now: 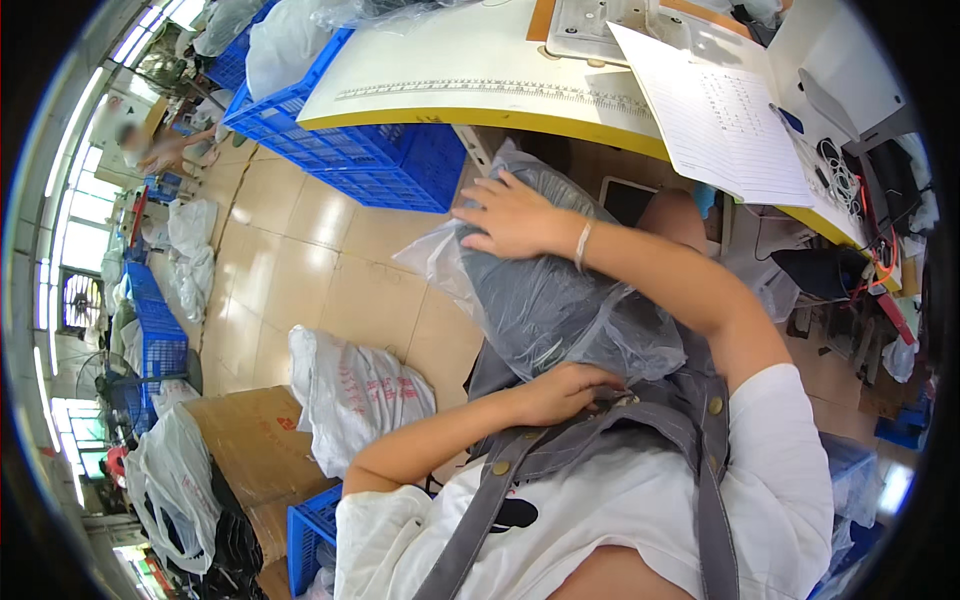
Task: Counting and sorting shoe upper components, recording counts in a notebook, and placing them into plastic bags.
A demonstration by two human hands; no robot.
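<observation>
A clear plastic bag (560,310) filled with dark, folded-looking material lies across my lap, its far end under the table edge. My right hand (510,215) reaches over from the right and rests flat on the far end of the bag, fingers spread. Loose clear film sticks out to the left of that hand. At the near end, close to my waist, my left hand (565,393) has its fingers curled against the bag's edge. Its fingertips are partly hidden. Below the bag I wear a grey apron (640,420) with straps.
Ahead stands a white table (450,75) with a yellow edge and ruler marks, bearing an open notebook (715,120). Blue crates (400,165) stand left of it. On the tiled floor at left are a white woven sack (360,390) and a cardboard box (250,440). Cables lie at right.
</observation>
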